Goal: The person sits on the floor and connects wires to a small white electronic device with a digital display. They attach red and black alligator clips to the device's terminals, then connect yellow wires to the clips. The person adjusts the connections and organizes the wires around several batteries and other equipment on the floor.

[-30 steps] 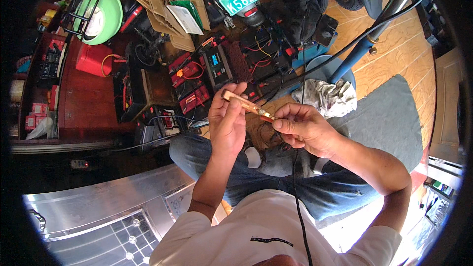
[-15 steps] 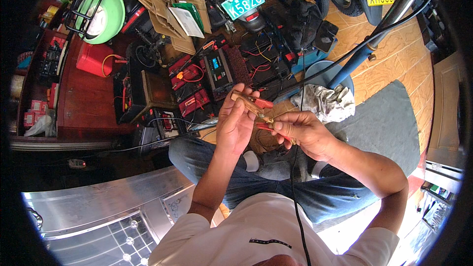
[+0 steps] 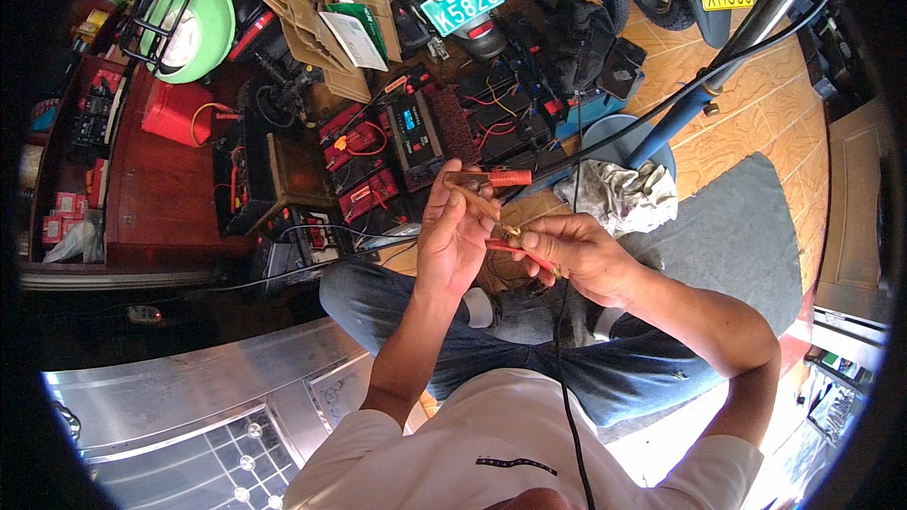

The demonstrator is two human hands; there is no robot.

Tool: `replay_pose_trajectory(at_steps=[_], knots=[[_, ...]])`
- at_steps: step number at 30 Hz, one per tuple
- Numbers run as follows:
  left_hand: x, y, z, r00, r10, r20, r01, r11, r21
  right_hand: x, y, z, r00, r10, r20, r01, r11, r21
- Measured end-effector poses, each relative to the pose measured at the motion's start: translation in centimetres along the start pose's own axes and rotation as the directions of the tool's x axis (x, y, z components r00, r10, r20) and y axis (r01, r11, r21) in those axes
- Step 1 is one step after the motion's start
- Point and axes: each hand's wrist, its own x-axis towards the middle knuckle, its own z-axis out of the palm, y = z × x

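Just in front of my knees, my left hand [image 3: 452, 231] grips a copper-coloured battery clamp [image 3: 474, 200] between thumb and fingers. The clamp's red sleeved handle [image 3: 510, 178] points to the right. My right hand [image 3: 578, 257] is closed in a pinch at the clamp's lower right end, on a red cable [image 3: 504, 246]. A small brassy tip [image 3: 513, 229] shows between the two hands, beside the right thumb. Whether that tip touches the clamp, I cannot tell.
Beyond my hands sit a charger with a lit screen [image 3: 409, 120] and several batteries [image 3: 367, 191] with wires. A dirty cloth [image 3: 624, 196] lies over a bucket [image 3: 666, 156]. A black cable [image 3: 561, 340] hangs in front of me. Scooters [image 3: 463, 0] and cardboard [image 3: 300, 14] stand behind.
My left hand has turned the clamp, so its red handle now sits higher and more level. The right hand keeps its pinch nearly in place. The view has shifted slightly.
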Motion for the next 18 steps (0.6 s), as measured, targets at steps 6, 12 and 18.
replay_pose_trajectory(at_steps=[6, 12, 18], knots=[[-0.14, -0.04, 0.46, 0.999, -0.021, -0.042, 0.021, 1.000, 0.001, -0.01, -0.08, -0.13, 0.999, -0.002, -0.045, 0.000, 0.999, -0.036], [-0.18, -0.08, 0.60, 0.999, -0.020, -0.042, 0.021, 1.000, 0.023, -0.06, -0.17, -0.06, 0.999, -0.031, -0.043, 0.029, 0.998, -0.048], [-0.06, -0.18, 0.66, 0.998, -0.019, -0.054, 0.021, 0.999, 0.035, -0.03, -0.16, -0.17, 0.999, -0.025, -0.046, 0.023, 0.998, -0.061]])
